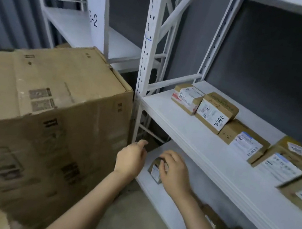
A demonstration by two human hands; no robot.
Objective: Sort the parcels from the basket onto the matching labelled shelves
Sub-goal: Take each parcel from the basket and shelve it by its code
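Head view first: where did the small parcel (155,171) lie?
— On the lower shelf (150,190), toward its far left end, under the right hand (173,170). That grip was curled over the parcel's top. Only the labelled near face showed, so I couldn't tell its long axis.
And the left hand (131,159)?
— Just left of the parcel, apart from it, loosely curled, holding nothing. The right was plainly the nearer.
What did the shelves hold?
— The middle shelf (175,122) carried a row of parcels (215,113), some marked 4-2. Further parcels (214,219) lay on the lower shelf, nearer and to the right. The large carton (46,106) on the left looked closed, and no basket showed. I'd judge the small parcel was being placed there.
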